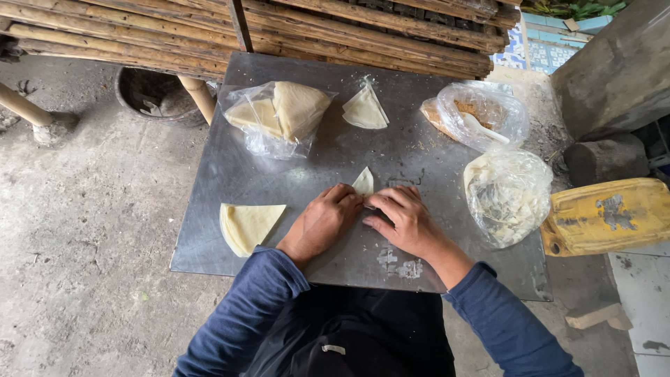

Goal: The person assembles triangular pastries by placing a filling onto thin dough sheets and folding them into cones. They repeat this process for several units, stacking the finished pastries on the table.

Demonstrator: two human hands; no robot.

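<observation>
My left hand (322, 222) and my right hand (403, 222) meet on a grey metal tabletop (230, 181), both pressing on a pale dough wrapper (363, 183) whose pointed tip sticks out beyond my fingers. The rest of that wrapper is hidden under my hands. A quarter-round stack of wrappers (246, 225) lies just left of my left hand. My sleeves are dark blue.
At the back lie a clear bag of wrappers (279, 115), a folded triangle (364, 110), a bag of crumbly filling with a white spoon (478, 119) and a full plastic bag (506, 195). A yellow jerrycan (606, 216) lies right; bamboo poles (244, 31) behind.
</observation>
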